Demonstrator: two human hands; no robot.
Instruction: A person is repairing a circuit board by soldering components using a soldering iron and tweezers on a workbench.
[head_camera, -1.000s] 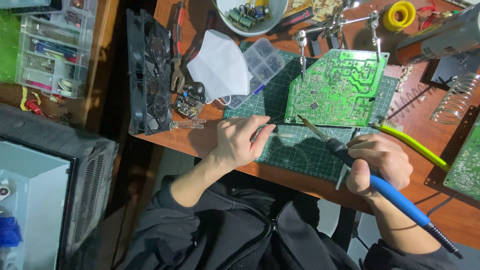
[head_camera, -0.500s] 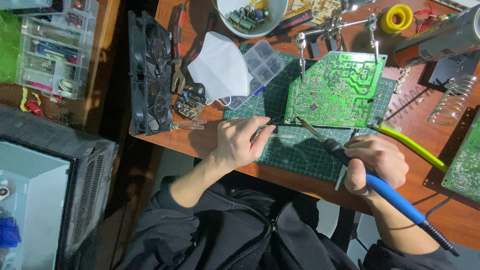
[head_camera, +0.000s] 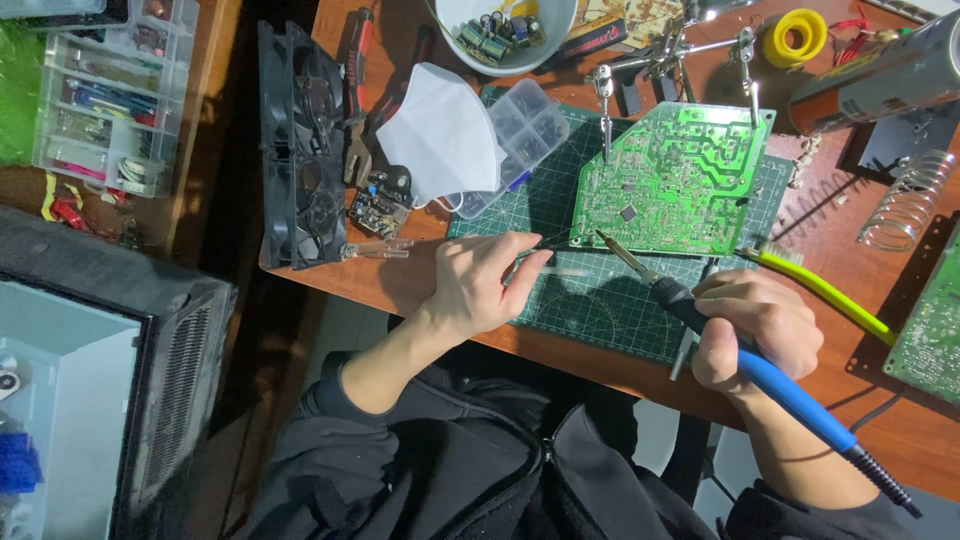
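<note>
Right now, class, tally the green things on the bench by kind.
Green printed circuit boards: 2
Green gridded cutting mat: 1
Yellow-green plastic brush handle: 1
Total: 4

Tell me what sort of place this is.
Likely a hobby electronics repair bench: a green circuit board clipped upright over a cutting mat, a soldering iron in the right hand, and parts boxes alongside.
</note>
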